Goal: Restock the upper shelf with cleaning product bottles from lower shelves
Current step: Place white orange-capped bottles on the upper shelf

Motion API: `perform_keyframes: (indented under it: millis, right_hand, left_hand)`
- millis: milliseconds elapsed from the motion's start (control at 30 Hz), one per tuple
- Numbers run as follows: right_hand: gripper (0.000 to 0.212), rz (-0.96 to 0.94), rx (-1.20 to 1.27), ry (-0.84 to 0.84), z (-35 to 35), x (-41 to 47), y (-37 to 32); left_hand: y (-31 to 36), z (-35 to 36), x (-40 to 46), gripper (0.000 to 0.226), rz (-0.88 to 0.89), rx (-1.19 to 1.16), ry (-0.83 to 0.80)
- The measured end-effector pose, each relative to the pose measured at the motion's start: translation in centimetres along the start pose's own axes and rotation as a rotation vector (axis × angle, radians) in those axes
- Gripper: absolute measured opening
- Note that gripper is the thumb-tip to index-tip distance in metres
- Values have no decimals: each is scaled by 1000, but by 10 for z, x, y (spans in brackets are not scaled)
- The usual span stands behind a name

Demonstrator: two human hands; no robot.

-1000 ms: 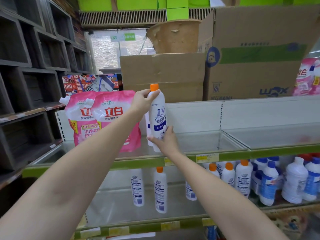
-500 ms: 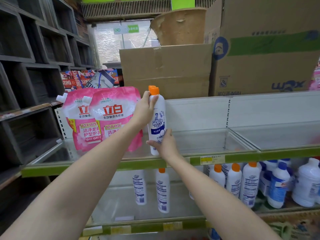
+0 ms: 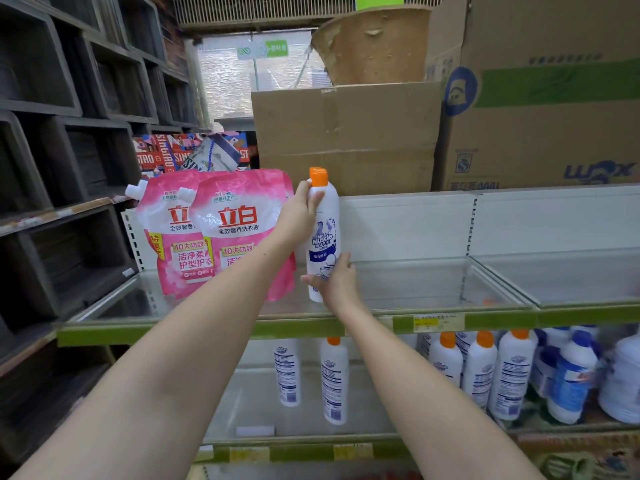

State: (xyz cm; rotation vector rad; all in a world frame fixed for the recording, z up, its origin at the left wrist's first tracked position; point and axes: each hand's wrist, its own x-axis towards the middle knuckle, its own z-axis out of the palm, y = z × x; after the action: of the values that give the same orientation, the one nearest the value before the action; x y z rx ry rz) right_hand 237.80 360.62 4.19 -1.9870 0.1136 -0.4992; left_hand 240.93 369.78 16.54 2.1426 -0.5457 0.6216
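A white bottle (image 3: 323, 237) with an orange cap, labelled "Mr Muscle", is gripped near its neck by the left hand (image 3: 299, 211) and round its lower body by the right hand (image 3: 337, 280); it is stood upright on the upper shelf (image 3: 433, 322). Just left of the left hand, pink pouches (image 3: 225, 233) printed "立白" are seen. Below the hands, more orange-capped bottles (image 3: 479, 368) are shelved. Behind, a "Wox" carton (image 3: 554, 109) is stacked.

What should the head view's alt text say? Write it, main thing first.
Two bare hands steady an upright white cleaner bottle with an orange cap on the upper shelf: the left hand grips its neck, the right hand its base. Pink detergent pouches stand to its left; more bottles wait on the shelf below.
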Motion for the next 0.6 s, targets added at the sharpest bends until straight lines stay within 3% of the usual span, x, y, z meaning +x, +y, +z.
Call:
perform_keyframes:
  millis: [100,333,600]
  right_hand:
    - [78,39,-34,-4,3,2,-2]
    - [71,137,-50,-28,-5,-5,-14]
    - [54,132,-239,104,-16,-29,-23]
  left_hand:
    - [0,-4,-2,48,-27,54,-14]
    - [3,-18,-18,24,-109,152,-65]
    - [-15,-42,-63,22,-72,238,-142]
